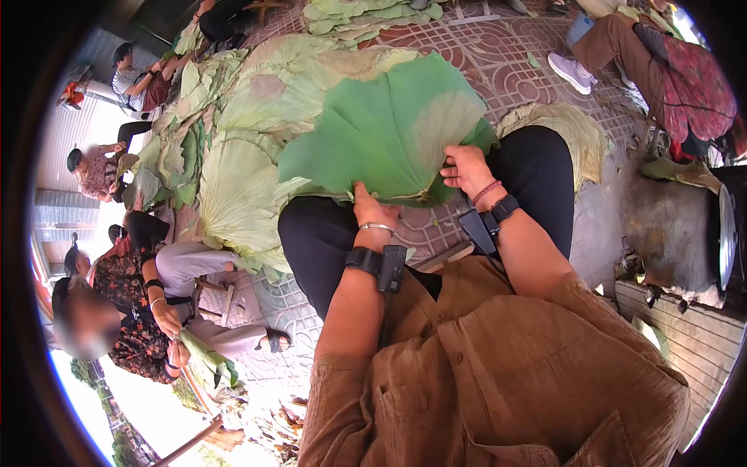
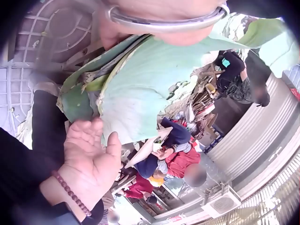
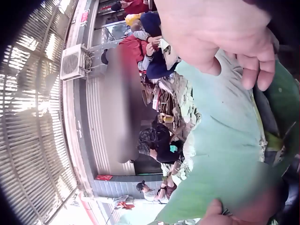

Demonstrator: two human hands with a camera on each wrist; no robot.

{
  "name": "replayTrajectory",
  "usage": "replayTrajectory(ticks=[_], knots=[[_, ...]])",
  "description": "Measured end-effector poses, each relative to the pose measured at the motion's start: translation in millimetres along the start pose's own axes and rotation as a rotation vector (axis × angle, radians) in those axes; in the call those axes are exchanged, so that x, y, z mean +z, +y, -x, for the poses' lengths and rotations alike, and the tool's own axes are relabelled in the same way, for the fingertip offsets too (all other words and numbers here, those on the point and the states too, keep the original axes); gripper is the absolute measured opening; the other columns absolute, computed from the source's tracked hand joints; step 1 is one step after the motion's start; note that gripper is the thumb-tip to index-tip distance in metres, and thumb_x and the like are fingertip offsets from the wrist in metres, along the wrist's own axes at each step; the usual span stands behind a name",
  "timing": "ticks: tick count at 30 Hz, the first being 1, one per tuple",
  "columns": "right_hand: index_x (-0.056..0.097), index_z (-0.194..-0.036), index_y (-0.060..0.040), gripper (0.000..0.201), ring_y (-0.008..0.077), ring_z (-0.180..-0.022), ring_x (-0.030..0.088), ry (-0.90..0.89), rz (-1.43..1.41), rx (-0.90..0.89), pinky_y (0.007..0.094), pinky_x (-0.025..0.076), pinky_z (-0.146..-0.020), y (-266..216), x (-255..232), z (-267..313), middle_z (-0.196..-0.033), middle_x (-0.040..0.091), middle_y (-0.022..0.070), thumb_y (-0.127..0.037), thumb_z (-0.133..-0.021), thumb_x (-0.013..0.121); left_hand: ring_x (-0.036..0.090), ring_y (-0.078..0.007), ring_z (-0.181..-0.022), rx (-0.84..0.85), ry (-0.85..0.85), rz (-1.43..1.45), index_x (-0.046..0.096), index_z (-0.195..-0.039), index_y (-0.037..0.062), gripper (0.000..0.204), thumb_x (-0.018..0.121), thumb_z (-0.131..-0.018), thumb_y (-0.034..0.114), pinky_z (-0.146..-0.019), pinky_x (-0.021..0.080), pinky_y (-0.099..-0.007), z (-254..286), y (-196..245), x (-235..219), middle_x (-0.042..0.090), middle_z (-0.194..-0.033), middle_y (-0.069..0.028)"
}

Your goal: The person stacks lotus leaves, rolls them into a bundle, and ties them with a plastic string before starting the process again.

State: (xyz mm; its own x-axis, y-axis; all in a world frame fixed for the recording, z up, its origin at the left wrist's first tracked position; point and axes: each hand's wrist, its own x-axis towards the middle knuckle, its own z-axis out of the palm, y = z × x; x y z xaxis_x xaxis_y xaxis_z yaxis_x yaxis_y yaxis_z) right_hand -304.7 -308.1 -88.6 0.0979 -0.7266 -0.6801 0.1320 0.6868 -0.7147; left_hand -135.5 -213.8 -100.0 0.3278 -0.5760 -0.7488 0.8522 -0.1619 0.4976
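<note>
A large green lotus leaf (image 1: 389,128) with a pale brownish patch spreads over the person's knees. Its near edge is folded, and several layers (image 2: 93,82) show there in the left wrist view. My left hand (image 1: 375,210) grips the near left edge, thumb on top and the other fingers hidden below. On the near right edge is my right hand (image 1: 469,167), its thumb and loosely bent fingers touching the leaf by the pale patch. The right wrist view shows that right hand (image 3: 225,37) over the leaf's folded edge.
A wide heap of pale lotus leaves (image 1: 257,117) lies on the patterned paving beyond the knees. More dried leaves (image 1: 587,144) lie by the right knee. Seated people line the left side, one holding a leaf (image 1: 206,358). A large metal-rimmed drum (image 1: 677,233) stands at right.
</note>
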Motion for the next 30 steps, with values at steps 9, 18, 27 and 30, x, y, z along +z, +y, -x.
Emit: replayTrajectory(ticks=[9,18,27,30], knots=[[0.052,-0.075,-0.0068,0.016,0.0104,-0.041,0.047,-0.249,0.038,-0.061,0.0244,0.035,-0.034,-2.2,15.0,7.6,-0.058,0.05,0.0018,-0.017,-0.08,0.063,0.039,-0.0277,-0.118,0.051,-0.129,0.002,0.037,-0.128,0.0146,0.057,0.04,-0.087,0.053,-0.094,0.034,-0.0507,5.8,0.9,-3.3,0.04,-0.132,-0.0083],[0.052,-0.082,-0.0001,0.025,0.0162,-0.04,0.051,-0.034,0.49,-0.269,0.028,0.039,-0.032,-14.0,8.4,14.5,-0.055,0.049,0.0042,-0.022,-0.077,0.063,0.042,-0.028,-0.116,0.059,-0.134,-0.035,0.039,-0.126,0.015,0.053,0.046,-0.087,0.05,-0.094,0.035,-0.0513,-1.4,1.3,-4.2,0.043,-0.127,-0.0068],[0.052,-0.088,0.0035,0.027,0.02,-0.045,0.054,-0.039,0.135,-0.007,0.0332,0.042,-0.035,6.3,11.0,5.1,-0.066,0.053,0.0104,-0.019,-0.077,0.062,0.047,-0.0268,-0.11,0.053,-0.07,-0.024,0.042,-0.121,0.0146,0.044,0.043,-0.089,0.045,-0.089,0.039,-0.0492,-1.4,0.2,-1.1,0.048,-0.12,-0.0053],[0.051,-0.083,0.002,0.022,0.0182,-0.045,0.05,-0.089,-0.042,0.016,0.0319,0.041,-0.036,8.6,9.5,-3.0,-0.066,0.051,0.0091,-0.014,-0.075,0.063,0.046,-0.0271,-0.11,0.052,-0.091,-0.026,0.042,-0.121,0.0147,0.045,0.045,-0.089,0.045,-0.089,0.039,-0.0494,-4.2,0.3,-3.0,0.048,-0.121,-0.0051]])
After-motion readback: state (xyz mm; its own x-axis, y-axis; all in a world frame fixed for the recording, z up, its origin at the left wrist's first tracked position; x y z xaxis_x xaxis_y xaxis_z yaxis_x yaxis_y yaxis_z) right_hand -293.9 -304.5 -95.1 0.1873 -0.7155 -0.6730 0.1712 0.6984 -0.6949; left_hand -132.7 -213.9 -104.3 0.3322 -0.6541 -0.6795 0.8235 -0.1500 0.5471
